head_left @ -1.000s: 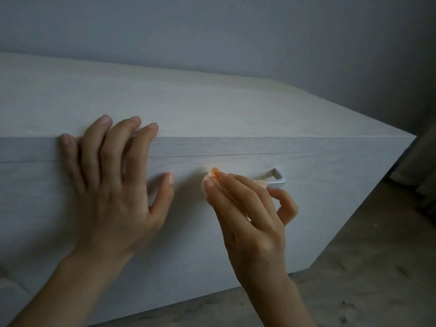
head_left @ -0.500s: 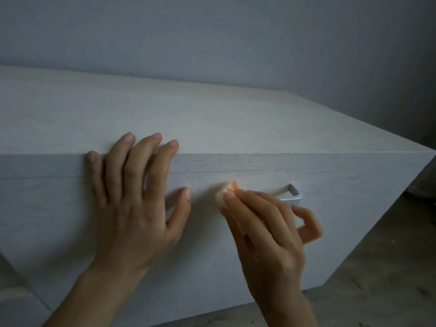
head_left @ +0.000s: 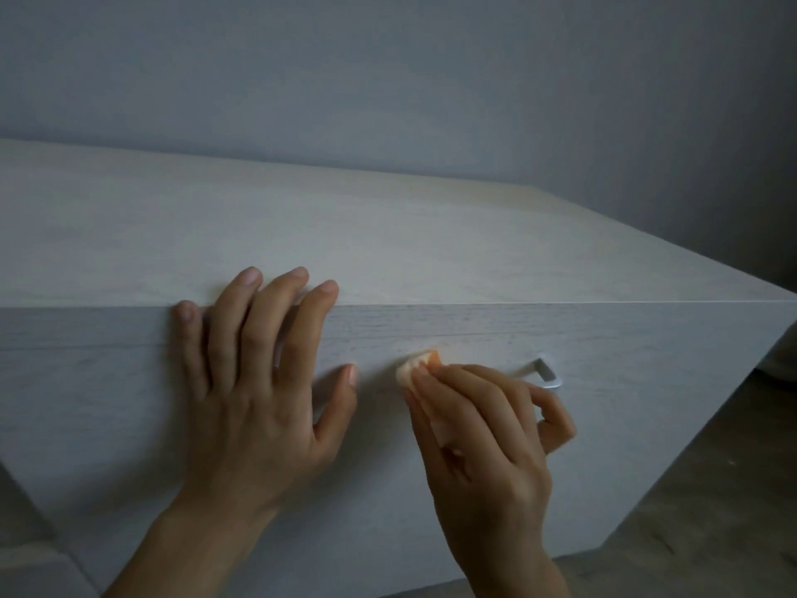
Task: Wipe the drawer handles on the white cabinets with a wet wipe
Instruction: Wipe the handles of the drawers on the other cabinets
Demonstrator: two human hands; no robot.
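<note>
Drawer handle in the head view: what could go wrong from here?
The wet wipe is bunched small under the right hand, so it might skip the exposed right end of the drawer handle. Fingers of the left hand lie across the seam above the drawer front; a shifting drawer could pinch them.

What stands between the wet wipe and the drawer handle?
Nothing visible. The right hand holds the wet wipe at the drawer handle, hiding all but its right end. The left hand rests flat on the cabinet front, clear to the left.
</note>
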